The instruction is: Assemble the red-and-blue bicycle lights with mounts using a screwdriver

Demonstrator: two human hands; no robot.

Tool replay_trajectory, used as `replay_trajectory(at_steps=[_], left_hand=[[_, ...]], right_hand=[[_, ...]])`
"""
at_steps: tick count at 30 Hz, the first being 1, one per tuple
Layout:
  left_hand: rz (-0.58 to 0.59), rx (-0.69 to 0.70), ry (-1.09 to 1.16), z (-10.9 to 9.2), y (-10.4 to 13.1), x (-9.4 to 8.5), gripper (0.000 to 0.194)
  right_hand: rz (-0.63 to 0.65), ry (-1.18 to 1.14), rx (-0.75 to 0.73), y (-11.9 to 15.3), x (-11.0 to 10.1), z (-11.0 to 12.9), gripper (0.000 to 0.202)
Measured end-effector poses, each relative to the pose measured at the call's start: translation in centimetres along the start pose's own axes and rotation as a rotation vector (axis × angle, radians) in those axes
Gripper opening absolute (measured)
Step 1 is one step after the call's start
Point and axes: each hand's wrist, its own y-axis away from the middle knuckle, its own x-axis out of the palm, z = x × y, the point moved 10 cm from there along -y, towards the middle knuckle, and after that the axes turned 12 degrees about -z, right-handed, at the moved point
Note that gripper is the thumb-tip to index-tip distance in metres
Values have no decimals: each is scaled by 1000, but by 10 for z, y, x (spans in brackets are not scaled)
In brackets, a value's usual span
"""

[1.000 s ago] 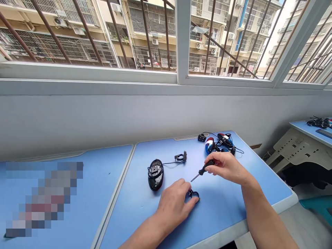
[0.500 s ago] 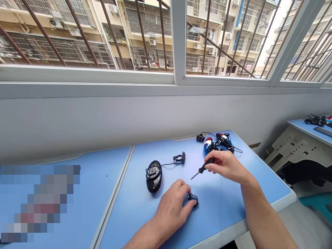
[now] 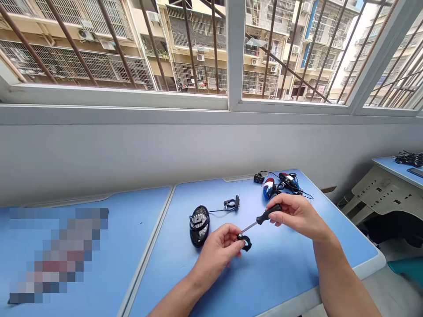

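Between thumb and fingers, my left hand grips a small black ring clamp just above the blue table. My right hand is closed around the black handle of a screwdriver. Its metal shaft slants down to the left, with the tip at the top end of the clamp; whether it sits in a screw is too small to tell. Left of my hands lies a black oval device with its cable looped over it. That cable runs to a second black clamp piece on the table.
Toward the back right lie blue, white and red units with tangled black cables, beside a small black box. A blurred-out patch covers something on the left table. Behind stands a wall beneath barred windows; another table is at far right.
My left hand has picked the ring clamp up off the table and turned it. The screwdriver tip, formerly apart, now meets the clamp. The view has shifted slightly.
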Motion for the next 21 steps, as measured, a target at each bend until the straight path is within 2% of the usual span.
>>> replay_trajectory(at_steps=[10, 16, 21], left_hand=[[81, -144, 395, 0, 2, -1, 27], [-19, -136, 415, -1, -4, -17, 25], [2, -180, 385, 4, -1, -13, 24]], right_hand=[[-61, 85, -224, 5, 4, 18, 7], [-105, 73, -281, 6, 2, 23, 8], [-105, 82, -320, 8, 5, 27, 8]])
